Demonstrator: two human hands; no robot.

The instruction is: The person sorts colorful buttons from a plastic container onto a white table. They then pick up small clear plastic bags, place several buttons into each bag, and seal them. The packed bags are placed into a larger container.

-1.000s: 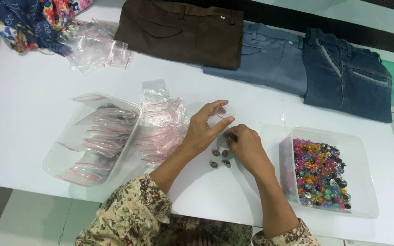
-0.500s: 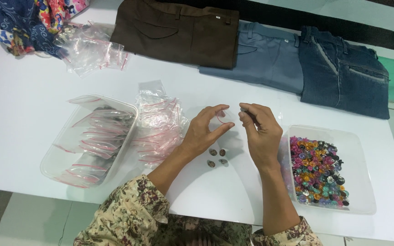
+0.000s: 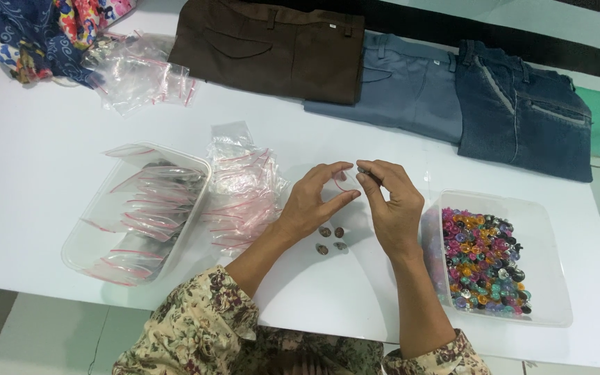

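A: Nearest the camera, what sits on the white counter [image 3: 29, 160]?
B: Four small dark buttons [image 3: 332, 240], just below the hands.

A: And the hands?
B: Raised at mid-frame. The left hand [image 3: 312, 201] pinches a small clear zip bag [image 3: 344, 182]; the right hand [image 3: 388, 201] pinches a small item, too tiny to identify, at the bag's mouth.

A: To the sides?
B: At lower right, a clear tub of coloured buttons [image 3: 484, 260]; at left, a tub of zip bags [image 3: 137, 212] with a loose bag pile [image 3: 241, 191] beside it.

A: Farther back?
B: Folded brown trousers [image 3: 272, 45] and jeans [image 3: 529, 111] along the top.
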